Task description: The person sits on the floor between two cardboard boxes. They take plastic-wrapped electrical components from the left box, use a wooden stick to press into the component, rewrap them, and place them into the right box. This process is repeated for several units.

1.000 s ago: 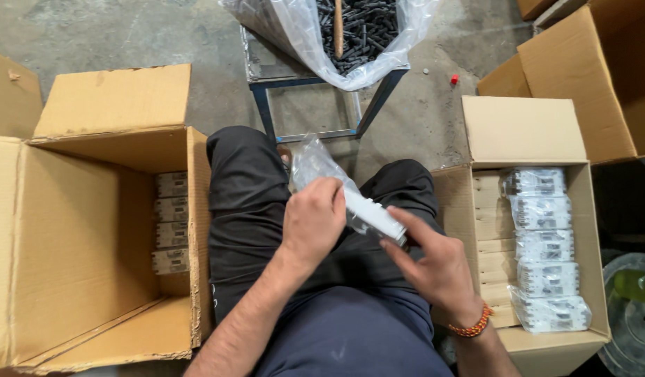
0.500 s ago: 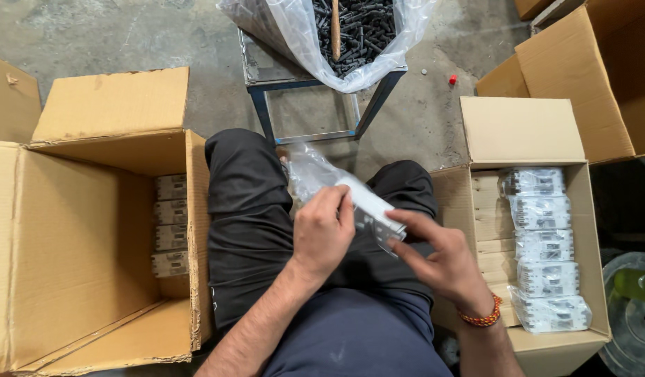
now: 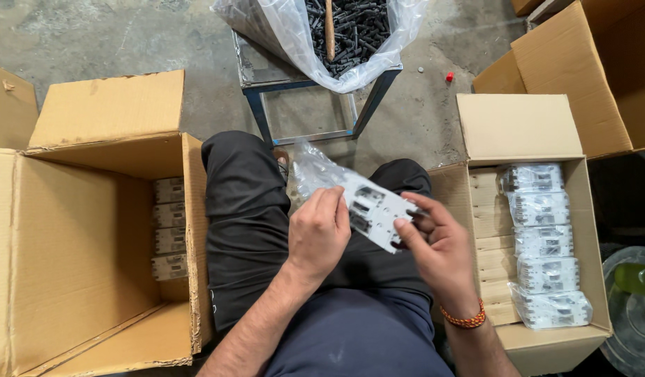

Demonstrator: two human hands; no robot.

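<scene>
White part [image 3: 375, 211] between fingers [image 3: 334, 204] of both hands

white plastic part [image 3: 375, 209] over the lap: motion-blurred, details unreadable; its right end covered by the right hand [image 3: 441, 255], left edge by the left hand [image 3: 319, 234]. clear bag [image 3: 312, 167] around it smeared, outline vague. left carton [image 3: 78, 237] cut off at left and bottom frame edges. bag of black pieces [image 3: 350, 35] cropped at top edge; single pieces too small to tell. grey round object [image 3: 633, 314] cropped at bottom right corner.
</scene>
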